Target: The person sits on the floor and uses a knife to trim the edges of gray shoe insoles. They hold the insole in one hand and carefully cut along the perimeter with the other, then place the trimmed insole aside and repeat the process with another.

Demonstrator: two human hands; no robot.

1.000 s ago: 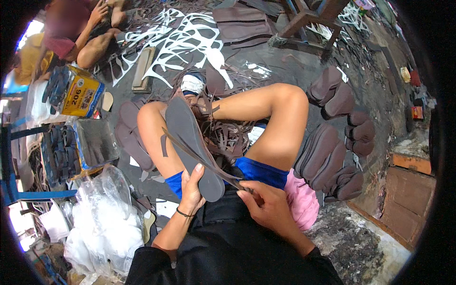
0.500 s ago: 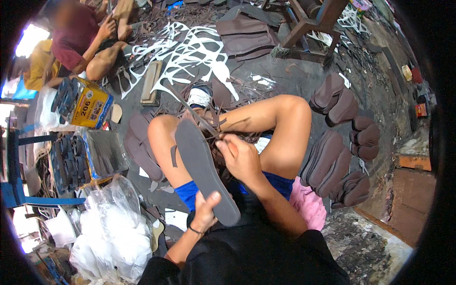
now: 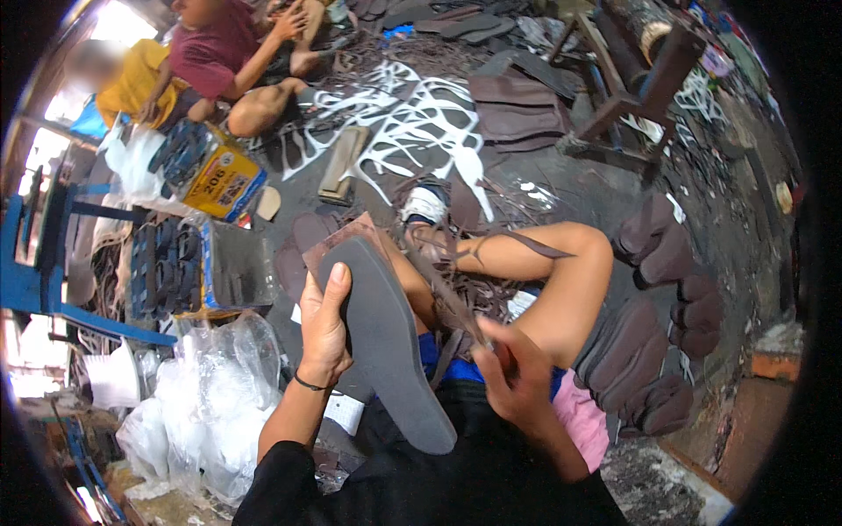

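1. Centre of the view: a grey sandal sole (image 3: 386, 342), long and flat, tilts from its rounded end at 11 o'clock down to its other end at 5 o'clock, over the person's lap.

2. The left hand (image 3: 323, 329) holds the sole by its left edge, thumb up along the face near the upper end, fingers wrapped behind. A black band sits on that wrist.

3. At 3 o'clock of the sole, the right hand (image 3: 517, 381) is closed narrow, pinching a thin dark strap (image 3: 447, 294) that runs up toward 11 o'clock across the bent knee. How much of the strap lies inside the fist I cannot tell.

4. Handling, as I judge it: the sole looks light, a foam or rubber sheet, springy rather than stiff, matte and not slippery. An edge grip near the middle, as here, should keep it from flopping. The strap looks limp and thin, best pinched close to its end.

5. Outward now: more loose straps (image 3: 491, 298) lie heaped on the legs.

6. At 3 o'clock, stacks of brown soles (image 3: 649, 351) sit on the floor (image 3: 561, 188).

7. At 12 o'clock, white cut-out sheet scraps (image 3: 421, 123) lie spread out.

8. At 9 o'clock, a box of dark soles (image 3: 167, 272); at 7 o'clock, clear plastic bags (image 3: 210, 394).

9. At 11 o'clock, two other people sit at work by a yellow box (image 3: 224, 180).
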